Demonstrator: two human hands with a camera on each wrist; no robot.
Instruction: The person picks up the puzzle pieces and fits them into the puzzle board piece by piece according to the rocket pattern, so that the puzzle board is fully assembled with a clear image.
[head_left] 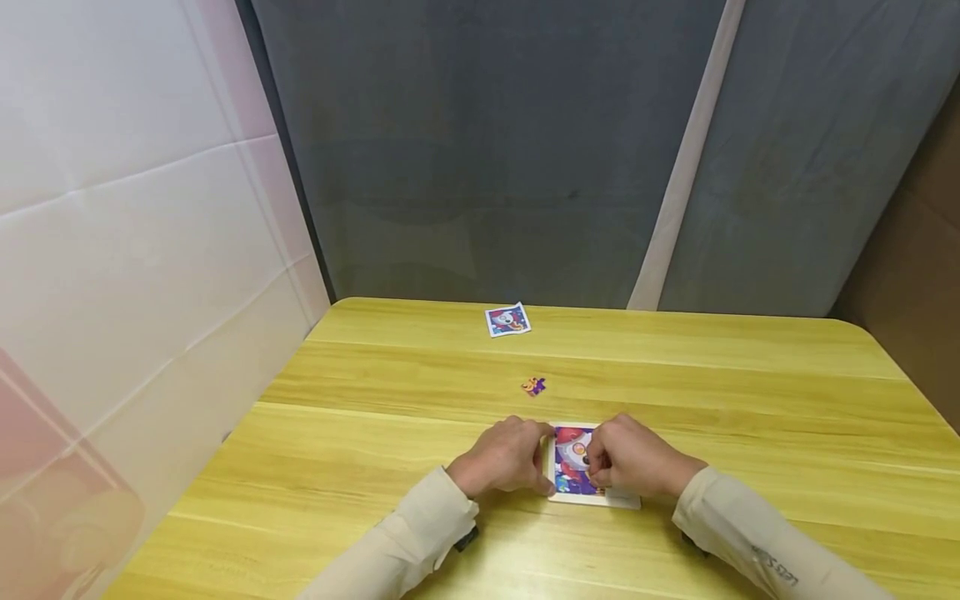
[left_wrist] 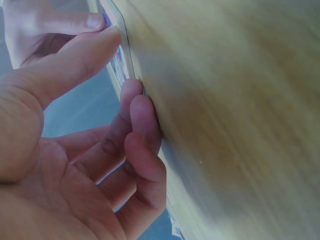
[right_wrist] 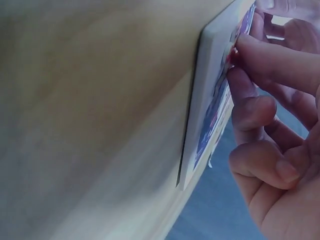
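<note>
A: Fingers, left hand [head_left: 504, 457]: curled, tips braced against the left edge of the puzzle tray [head_left: 592, 497]; thumb laid on its near corner. Holding, not lifting.

B: Right hand [head_left: 633, 457]?

A: Fingers [right_wrist: 260, 55] bent, tips pressing a piece into the picture, about the tray's middle. Whether that piece is pinched or only pushed, cannot tell.

B: Tray, location?

A: Flat on the table [head_left: 750, 375], near edge, directly between both hands, touching both. Roughly square; no long axis to speak of.

B: Other stock?

A: Loose piece [head_left: 533, 386], beyond the tray, nearer the left hand, well apart from the fingers. Card [head_left: 507, 320], far edge.
</note>
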